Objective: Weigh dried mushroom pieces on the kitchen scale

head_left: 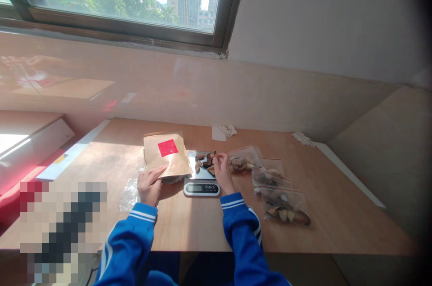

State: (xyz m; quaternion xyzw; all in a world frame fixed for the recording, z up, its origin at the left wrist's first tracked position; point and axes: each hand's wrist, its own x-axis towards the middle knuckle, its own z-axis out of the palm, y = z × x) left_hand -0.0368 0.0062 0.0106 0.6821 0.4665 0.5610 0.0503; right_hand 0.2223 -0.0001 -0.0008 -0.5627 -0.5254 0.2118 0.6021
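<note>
My left hand (150,185) grips the lower left edge of a brown kraft paper bag (173,164) with a red square label. The bag lies tilted at the left side of a small digital kitchen scale (201,189), partly over it. My right hand (222,171) is above the scale's right side, its fingers pinched on a dark brown dried slice (215,154). Several similar dried slices (199,167) lie on the metal plate. The digits on the display are too small to read.
Three clear zip bags (285,207) of dried slices lie right of the scale. A crumpled clear plastic bag (130,191) is beside my left hand. White scraps (227,131) lie at the table's (337,214) back edge. A blurred-out patch (64,232) covers the lower left.
</note>
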